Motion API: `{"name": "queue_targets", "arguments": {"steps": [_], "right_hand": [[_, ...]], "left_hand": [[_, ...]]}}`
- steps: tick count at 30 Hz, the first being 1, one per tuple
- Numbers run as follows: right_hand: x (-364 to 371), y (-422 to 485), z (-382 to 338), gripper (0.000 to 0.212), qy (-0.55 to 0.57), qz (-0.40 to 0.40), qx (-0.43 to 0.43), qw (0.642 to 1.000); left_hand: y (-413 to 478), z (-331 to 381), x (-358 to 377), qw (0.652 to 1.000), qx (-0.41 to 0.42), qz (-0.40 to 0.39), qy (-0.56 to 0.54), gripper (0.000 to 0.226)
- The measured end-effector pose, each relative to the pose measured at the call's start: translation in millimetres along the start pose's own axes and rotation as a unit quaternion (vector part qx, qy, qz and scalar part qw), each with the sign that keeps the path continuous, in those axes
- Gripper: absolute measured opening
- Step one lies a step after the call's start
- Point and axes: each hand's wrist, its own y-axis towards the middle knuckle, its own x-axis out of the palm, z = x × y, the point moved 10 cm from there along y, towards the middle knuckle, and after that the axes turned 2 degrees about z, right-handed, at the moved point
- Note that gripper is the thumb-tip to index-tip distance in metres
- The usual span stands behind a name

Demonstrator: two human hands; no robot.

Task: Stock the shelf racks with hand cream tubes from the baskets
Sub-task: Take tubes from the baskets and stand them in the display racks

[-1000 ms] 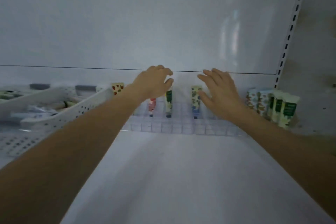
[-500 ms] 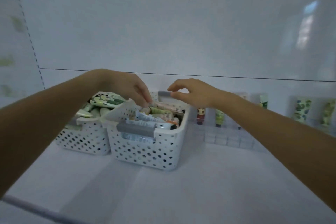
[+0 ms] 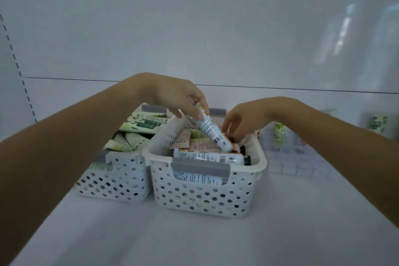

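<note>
Two white perforated baskets stand side by side on the shelf. The right basket (image 3: 207, 196) holds several hand cream tubes lying flat; the left basket (image 3: 116, 181) holds green-patterned tubes. My left hand (image 3: 177, 97) pinches a white hand cream tube (image 3: 210, 128) by its upper end and holds it tilted above the right basket. My right hand (image 3: 241, 120) reaches down into the same basket with fingers curled among the tubes; its fingertips are hidden, so a grip does not show. A clear divided rack (image 3: 295, 157) sits to the right with a few upright tubes.
The white shelf floor (image 3: 194, 239) spreads out in front of the baskets. A white back panel rises behind them, with a slotted upright (image 3: 13, 56) at the far left. A green-patterned tube (image 3: 377, 124) stands at the far right edge.
The view swung left from the rack to the baskets. My left hand has lifted a white tube out of the right basket, and my right hand has dropped into that basket.
</note>
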Motion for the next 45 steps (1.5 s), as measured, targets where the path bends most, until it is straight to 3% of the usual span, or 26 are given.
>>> {"name": "queue_targets", "arguments": {"steps": [3, 6, 9, 14, 19, 21, 24, 27, 31, 34, 36, 40, 42, 45], "right_hand": [[-27, -1, 10, 0.011, 0.038, 0.119, 0.007, 0.992], [-56, -13, 29, 0.002, 0.153, 0.238, 0.017, 0.959], [-61, -24, 53, 0.011, 0.394, 0.275, 0.015, 0.877], [-59, -52, 79, 0.007, 0.632, 0.295, -0.018, 0.717], [-49, -88, 110, 0.021, 0.768, 0.264, -0.036, 0.583], [-37, -105, 131, 0.025, 0.796, 0.241, -0.017, 0.555], [-21, -137, 166, 0.030, 0.794, 0.228, 0.015, 0.564], [-11, -175, 207, 0.020, 0.768, 0.246, 0.030, 0.591], [7, -229, 264, 0.023, 0.787, 0.285, 0.047, 0.545], [20, -263, 301, 0.028, 0.777, 0.307, 0.070, 0.545], [28, -281, 322, 0.030, 0.761, 0.318, 0.086, 0.558], [33, -306, 355, 0.019, 0.769, 0.356, 0.081, 0.525], [30, -316, 371, 0.013, 0.741, 0.390, 0.073, 0.542], [27, -329, 393, 0.016, 0.656, 0.451, 0.096, 0.597]], "left_hand": [[4, -10, -21, 0.991, -0.004, 0.060, -0.123, 0.012], [10, -18, -41, 0.966, -0.008, 0.145, -0.215, 0.010], [15, -20, -51, 0.932, -0.006, 0.205, -0.299, 0.010], [23, 6, -58, 0.895, 0.002, 0.269, -0.356, 0.018], [44, 77, -41, 0.885, 0.051, 0.273, -0.374, 0.023], [55, 113, -27, 0.871, 0.063, 0.263, -0.410, 0.024], [72, 158, 2, 0.864, 0.038, 0.237, -0.443, 0.025], [92, 205, 43, 0.873, 0.012, 0.191, -0.448, 0.023], [121, 260, 98, 0.885, 0.021, 0.153, -0.440, 0.012], [140, 286, 129, 0.874, 0.046, 0.174, -0.450, 0.021], [148, 297, 146, 0.863, 0.045, 0.196, -0.463, 0.002], [164, 306, 169, 0.845, 0.018, 0.244, -0.475, 0.013], [171, 306, 180, 0.829, -0.005, 0.259, -0.495, 0.012], [177, 301, 194, 0.826, -0.028, 0.276, -0.491, 0.024]]}}
